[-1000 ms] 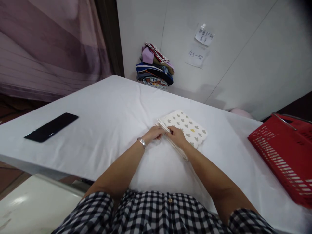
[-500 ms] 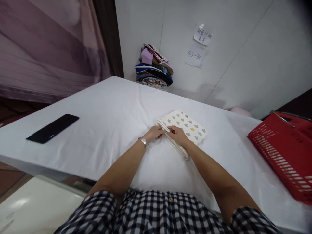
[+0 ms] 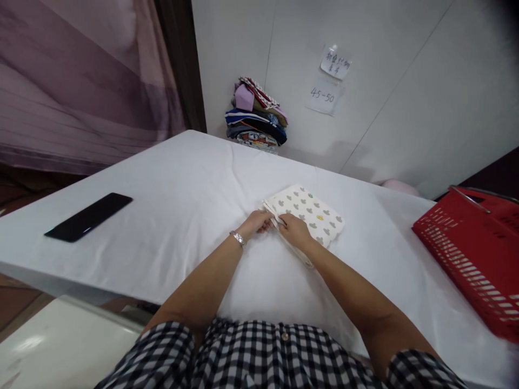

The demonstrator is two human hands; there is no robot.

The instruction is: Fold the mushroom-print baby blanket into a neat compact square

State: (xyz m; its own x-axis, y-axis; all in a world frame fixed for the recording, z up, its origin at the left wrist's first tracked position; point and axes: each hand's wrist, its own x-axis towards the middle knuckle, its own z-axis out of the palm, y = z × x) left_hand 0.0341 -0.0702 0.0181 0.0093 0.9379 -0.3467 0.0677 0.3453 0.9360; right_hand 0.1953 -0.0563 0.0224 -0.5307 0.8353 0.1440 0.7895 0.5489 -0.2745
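A folded cream cloth (image 3: 310, 208) with small grey-green motifs and a few yellow ones lies on the white-covered table (image 3: 194, 183) in front of me. My left hand (image 3: 258, 220) pinches the cloth's near left edge between thumb and fingers. Close beside it, my right hand (image 3: 295, 229) is closed on the same edge, its fingertips partly hidden. Below the right hand, the folded near edge runs down under my right wrist. A silver bracelet (image 3: 238, 238) circles my left wrist.
A black phone-like slab (image 3: 90, 217) lies at the table's left. At the right stands a red plastic basket (image 3: 470, 243). Folded fabrics (image 3: 257, 116) are stacked at the far edge, by a wall with paper notes (image 3: 323, 97). A white surface (image 3: 60, 340) is at lower left.
The cloth's near edge, raised in a loose fold before, now lies flatter against the rest. Both hands stay at the same edge, with the right fingers shifted slightly.
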